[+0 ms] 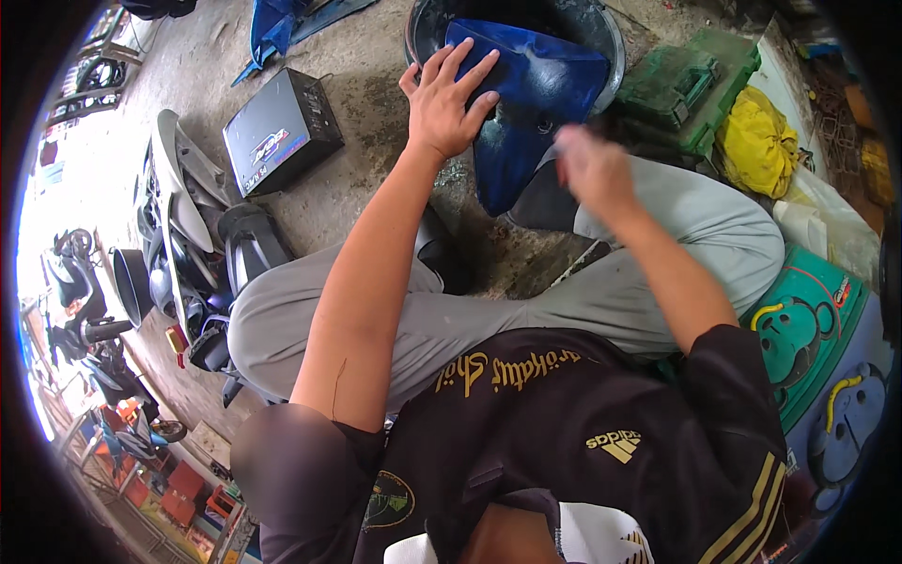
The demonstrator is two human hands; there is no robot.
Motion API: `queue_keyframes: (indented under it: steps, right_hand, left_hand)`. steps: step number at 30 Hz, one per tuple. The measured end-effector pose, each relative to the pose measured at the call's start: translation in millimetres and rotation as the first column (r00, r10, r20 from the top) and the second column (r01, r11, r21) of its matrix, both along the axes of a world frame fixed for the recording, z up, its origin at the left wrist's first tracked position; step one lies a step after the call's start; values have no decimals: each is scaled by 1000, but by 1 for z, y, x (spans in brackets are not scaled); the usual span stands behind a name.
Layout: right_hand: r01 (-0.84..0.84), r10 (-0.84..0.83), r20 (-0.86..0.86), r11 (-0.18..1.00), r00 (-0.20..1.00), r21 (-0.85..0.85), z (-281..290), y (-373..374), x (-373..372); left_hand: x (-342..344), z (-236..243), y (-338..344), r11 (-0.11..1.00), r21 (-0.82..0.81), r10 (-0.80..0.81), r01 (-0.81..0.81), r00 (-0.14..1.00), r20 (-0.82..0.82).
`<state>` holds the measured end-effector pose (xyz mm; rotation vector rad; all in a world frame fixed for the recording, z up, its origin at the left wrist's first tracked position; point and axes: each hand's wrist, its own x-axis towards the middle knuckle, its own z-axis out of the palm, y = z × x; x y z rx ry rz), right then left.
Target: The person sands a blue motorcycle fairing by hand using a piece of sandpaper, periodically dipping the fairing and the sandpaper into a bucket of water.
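Observation:
A wet, glossy blue panel (540, 80), shaped like a motorcycle body part, leans across the rim of a dark round basin (615, 47) in front of me. My left hand (445, 105) lies on its upper left edge with the fingers spread. Just off the panel's lower right side, my right hand (594, 171) is smeared by motion. Its fingers look curled round something small and reddish that I cannot make out. The panel's narrow lower end points down between my legs, near my foot.
A black box (282, 132) stands on the concrete floor at left, beside motorcycle parts (183, 202). Another blue panel (275, 38) lies farther back. At right are a green tool case (672, 89), a yellow bag (759, 141) and a green patterned container (799, 329).

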<state>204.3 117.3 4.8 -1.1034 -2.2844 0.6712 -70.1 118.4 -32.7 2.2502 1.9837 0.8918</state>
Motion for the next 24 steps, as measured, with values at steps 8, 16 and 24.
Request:
queue_keyframes:
  steps: [8,16,24]
  right_hand:
    - [-26,27,-13,996,1000,91,-4,4,-12]
    - [-273,269,55,957,962,97,1,-25,-18]
    - [-304,306,-18,949,952,80,-7,-24,-26]
  left_hand:
    - [0,1,4,1000,14,-3,3,1000,-1]
    - [-2,0,0,1000,3,-8,8,1000,6]
    - [0,3,-1,1000,-28,-9,9,1000,-17]
